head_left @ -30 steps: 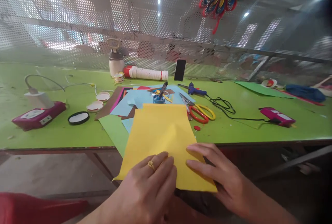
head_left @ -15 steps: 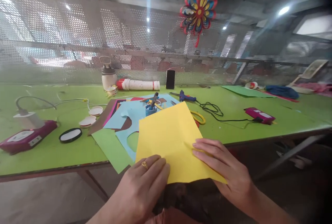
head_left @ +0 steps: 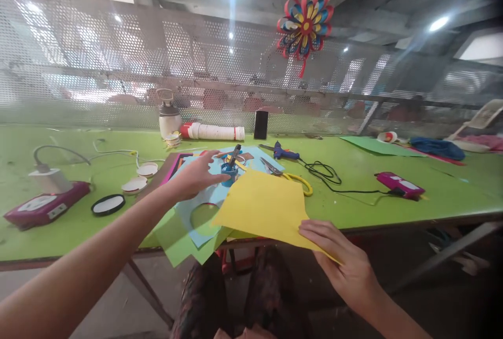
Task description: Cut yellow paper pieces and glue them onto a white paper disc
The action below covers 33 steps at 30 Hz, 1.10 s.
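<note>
my right hand [head_left: 346,260] pinches the near corner of the yellow paper [head_left: 267,205] so it stays flat at the table [head_left: 58,234] edge, partly over the green sheet [head_left: 176,239]. my left hand [head_left: 196,174], fingers spread and holding nothing, reaches over the blue sheet [head_left: 196,203] toward the small blue pot [head_left: 229,171]. half a second ago this hand rested at the paper's near edge. scissors [head_left: 291,176] lie behind.

text: none legible | labels: none legible | signs: none legible
</note>
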Motion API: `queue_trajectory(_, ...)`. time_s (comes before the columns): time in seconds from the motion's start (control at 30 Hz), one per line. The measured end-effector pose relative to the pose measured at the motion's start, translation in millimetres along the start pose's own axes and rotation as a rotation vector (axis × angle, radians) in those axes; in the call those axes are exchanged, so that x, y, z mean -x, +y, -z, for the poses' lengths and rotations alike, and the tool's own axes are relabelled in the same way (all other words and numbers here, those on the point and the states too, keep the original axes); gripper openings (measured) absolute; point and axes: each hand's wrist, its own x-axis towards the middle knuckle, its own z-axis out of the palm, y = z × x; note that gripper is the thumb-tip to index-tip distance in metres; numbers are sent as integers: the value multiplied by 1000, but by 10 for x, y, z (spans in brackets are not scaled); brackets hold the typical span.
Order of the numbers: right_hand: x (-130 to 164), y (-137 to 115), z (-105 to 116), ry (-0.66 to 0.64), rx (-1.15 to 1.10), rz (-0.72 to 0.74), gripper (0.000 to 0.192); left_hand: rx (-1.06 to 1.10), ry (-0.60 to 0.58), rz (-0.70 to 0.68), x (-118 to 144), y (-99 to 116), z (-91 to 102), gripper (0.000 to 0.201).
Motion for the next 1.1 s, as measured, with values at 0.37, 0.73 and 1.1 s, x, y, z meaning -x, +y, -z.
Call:
queue_trajectory(0.37,-129,46,22,-70,47,76,32,34,60,-13,-499,-196,-364,91)
queue_trajectory(0.73,-598,-70,-175,-126,-99,141,26,84,195,113,-467,-561,-44,84)
queue_trajectory(1.1,-606,-73,-138,-305,-146,96,29,107,161,95,-481,-515,-170,79)
